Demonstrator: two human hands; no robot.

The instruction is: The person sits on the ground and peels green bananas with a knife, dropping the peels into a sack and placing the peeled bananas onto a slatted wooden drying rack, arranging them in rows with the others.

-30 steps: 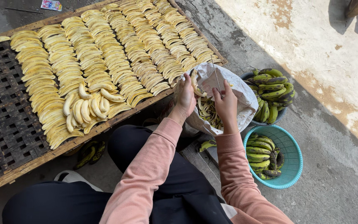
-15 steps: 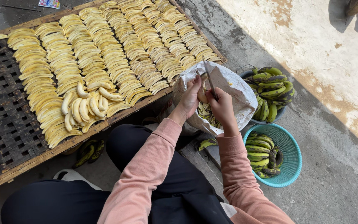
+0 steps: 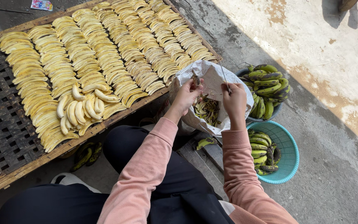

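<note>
Near the person's knees sits a turquoise basket (image 3: 289,153) of green bananas. Just beyond it, the left hand (image 3: 186,96) has its fingers clamped on a banana (image 3: 196,79) over the white peel bag (image 3: 212,79), while the right hand (image 3: 234,96) pinches a thin knife (image 3: 224,74). Farther left lies the drying rack (image 3: 5,141) covered with peeled bananas (image 3: 104,54).

One head-worn camera looked steeply down from close above the person's lap, facing twelve o'clock toward the drying rack (image 3: 5,141) at ten o'clock.
</note>
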